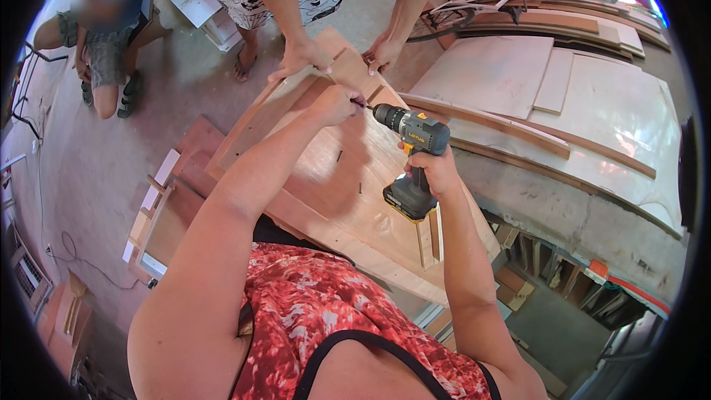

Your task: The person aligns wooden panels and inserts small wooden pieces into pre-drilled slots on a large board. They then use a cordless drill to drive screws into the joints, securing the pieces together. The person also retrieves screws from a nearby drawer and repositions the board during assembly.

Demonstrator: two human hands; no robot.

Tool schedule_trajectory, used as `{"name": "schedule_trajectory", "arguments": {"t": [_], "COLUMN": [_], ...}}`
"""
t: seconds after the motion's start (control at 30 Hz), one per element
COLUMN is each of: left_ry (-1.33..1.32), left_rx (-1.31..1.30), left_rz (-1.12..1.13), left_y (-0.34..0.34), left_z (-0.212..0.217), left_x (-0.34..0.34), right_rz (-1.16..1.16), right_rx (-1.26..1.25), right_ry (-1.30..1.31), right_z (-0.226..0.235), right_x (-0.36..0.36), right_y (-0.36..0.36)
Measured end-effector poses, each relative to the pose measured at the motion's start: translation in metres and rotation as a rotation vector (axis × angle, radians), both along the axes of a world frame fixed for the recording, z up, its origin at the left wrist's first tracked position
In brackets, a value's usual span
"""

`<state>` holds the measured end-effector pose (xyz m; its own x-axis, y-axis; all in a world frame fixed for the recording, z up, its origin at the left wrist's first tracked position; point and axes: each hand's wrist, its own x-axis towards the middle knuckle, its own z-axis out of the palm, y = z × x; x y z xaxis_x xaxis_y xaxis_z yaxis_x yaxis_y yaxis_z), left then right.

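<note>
My right hand (pixel 432 170) is wrapped round the handle of a black and grey cordless drill (pixel 416 133) with yellow parts. Its chuck points left toward my left hand (pixel 339 106), whose fingers are pinched at the tip of the bit. Whether a screw sits between those fingers is too small to make out. Below them lies a shallow wooden frame (pixel 252 120) with a plywood panel (pixel 326 178). Across from me, a co-worker's two hands (pixel 300 58) press on the far end of the frame, by a short board (pixel 348 67).
Large white-faced boards (pixel 489 74) and long wood strips (pixel 511 130) lie to the right, with a bicycle (pixel 474 11) behind them. Another person (pixel 111 37) crouches at the far left. Smaller wooden frames (pixel 159 207) stand at left. A cable (pixel 81 255) trails over the floor.
</note>
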<state>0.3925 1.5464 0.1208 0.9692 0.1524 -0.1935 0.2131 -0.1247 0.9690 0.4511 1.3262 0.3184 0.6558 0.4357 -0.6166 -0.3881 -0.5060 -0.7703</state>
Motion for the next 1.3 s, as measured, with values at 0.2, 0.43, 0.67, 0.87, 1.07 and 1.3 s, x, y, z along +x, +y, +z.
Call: {"name": "schedule_trajectory", "arguments": {"t": [0.2, 0.43, 0.67, 0.87, 1.07, 1.3], "left_ry": [0.004, -0.027, 0.026, 0.004, 0.027, 0.017], "left_rx": [0.082, 0.172, 0.215, 0.242, 0.065, 0.137], "left_rz": [-0.056, -0.089, -0.151, -0.16, -0.057, -0.089], "left_y": [0.003, 0.004, 0.005, 0.005, 0.016, 0.013], "left_z": [0.014, 0.011, 0.014, 0.011, 0.001, 0.004], "left_x": [0.004, 0.012, 0.016, 0.024, 0.031, 0.038], "right_rz": [0.02, 0.065, 0.149, 0.166, 0.119, 0.145], "right_rx": [-0.022, -0.049, -0.117, -0.238, -0.092, -0.147], "right_ry": [-0.022, -0.072, -0.114, -0.244, -0.08, -0.137], "right_z": [-0.007, -0.009, -0.014, -0.013, 0.01, -0.003], "right_x": [0.003, 0.006, 0.017, 0.022, 0.032, 0.039], "right_y": [-0.002, 0.002, -0.001, 0.009, 0.029, 0.017]}}
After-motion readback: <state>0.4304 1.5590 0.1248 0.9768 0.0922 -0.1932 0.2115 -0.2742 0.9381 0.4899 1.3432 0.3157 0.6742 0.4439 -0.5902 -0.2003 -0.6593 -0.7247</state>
